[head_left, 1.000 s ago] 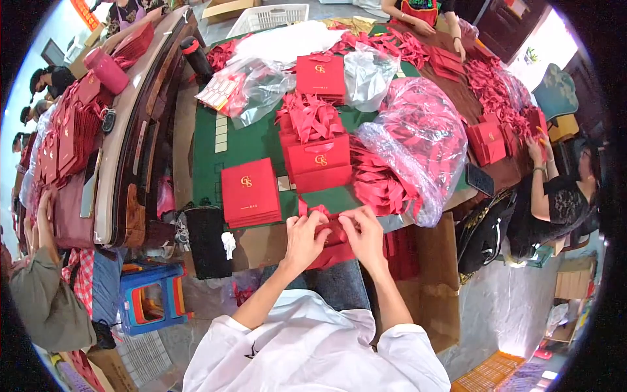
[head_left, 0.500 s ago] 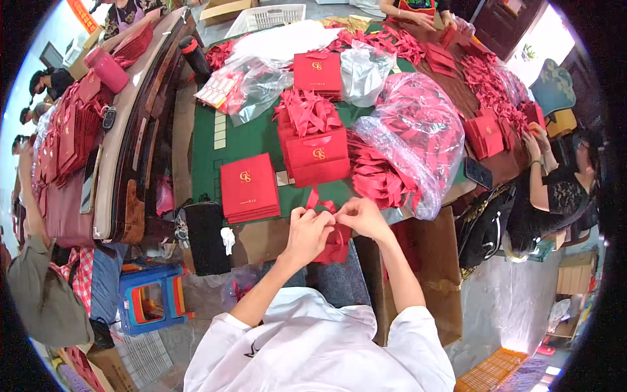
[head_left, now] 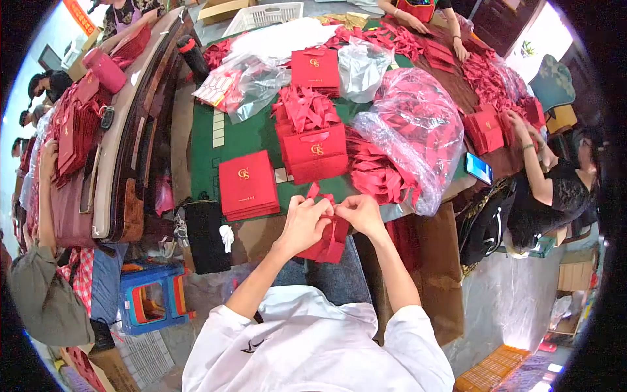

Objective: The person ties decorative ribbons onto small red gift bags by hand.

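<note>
A small red gift bag [head_left: 331,244] hangs at the table's near edge, between my hands. With fingers pinched, my left hand [head_left: 302,224] grips the red ribbon at the bag's top. My right hand [head_left: 361,214] pinches the same ribbon from the other side; the exact spot between the fingertips is hidden. A loop of ribbon [head_left: 315,190] sticks up beyond my left fingers. To the left lies a neat stack of flat red bags [head_left: 248,185]. Straight ahead stand more red bags [head_left: 316,153] with a heap of cut ribbons [head_left: 305,110] on top.
A clear plastic sack of red ribbons [head_left: 424,124] bulges at the right. A black pouch [head_left: 207,236] hangs at the table's edge on the left. A phone [head_left: 479,168] lies at the right. Co-workers handle red bags around the tables. A blue stool [head_left: 151,297] stands at lower left.
My hands stay close together, with small finger movements; the bag and its ribbon have shifted slightly. The phone's screen has lit up. Co-workers' hands at the far side, right and left have moved.
</note>
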Demonstrator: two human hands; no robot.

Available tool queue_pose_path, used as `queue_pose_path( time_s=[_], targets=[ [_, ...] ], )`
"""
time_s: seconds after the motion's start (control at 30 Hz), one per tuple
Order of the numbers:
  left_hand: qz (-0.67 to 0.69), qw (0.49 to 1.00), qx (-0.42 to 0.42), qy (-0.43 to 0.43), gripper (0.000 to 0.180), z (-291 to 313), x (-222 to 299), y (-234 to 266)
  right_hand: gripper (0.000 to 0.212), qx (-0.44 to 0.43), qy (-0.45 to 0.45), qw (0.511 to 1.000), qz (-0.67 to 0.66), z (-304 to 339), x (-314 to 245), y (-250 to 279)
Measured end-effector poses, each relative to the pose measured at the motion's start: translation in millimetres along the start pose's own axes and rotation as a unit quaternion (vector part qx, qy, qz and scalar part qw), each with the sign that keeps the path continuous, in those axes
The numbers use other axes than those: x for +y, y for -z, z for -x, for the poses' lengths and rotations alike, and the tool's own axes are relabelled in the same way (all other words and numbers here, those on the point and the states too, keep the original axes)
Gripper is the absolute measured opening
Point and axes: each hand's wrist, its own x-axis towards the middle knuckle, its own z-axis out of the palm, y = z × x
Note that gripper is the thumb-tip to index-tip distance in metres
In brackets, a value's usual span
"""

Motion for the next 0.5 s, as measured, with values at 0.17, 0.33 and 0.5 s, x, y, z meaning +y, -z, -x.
queue_pose_path(
  time_s=[0.17, 0.33, 0.5],
  targets=[
    [0.036, 0.999, -0.025, -0.009, 0.02, 2.1, 7.3, -2.6, 0.028, 0.108, -0.028, 0.993, -0.044, -13.7, 18.7, 2.6],
    [0.045, 0.998, -0.008, 0.042, 0.02, 6.1, -2.5, -9.6, 0.024, 0.166, 0.077, 0.983, 0.004, -20.8, 28.1, 11.7],
    [0.03, 0.995, 0.031, 0.087, 0.023, -3.2, -19.5, -23.2, 0.013, 0.226, 0.157, 0.961, 0.01, 3.2, 19.3, 10.5]
  ],
)
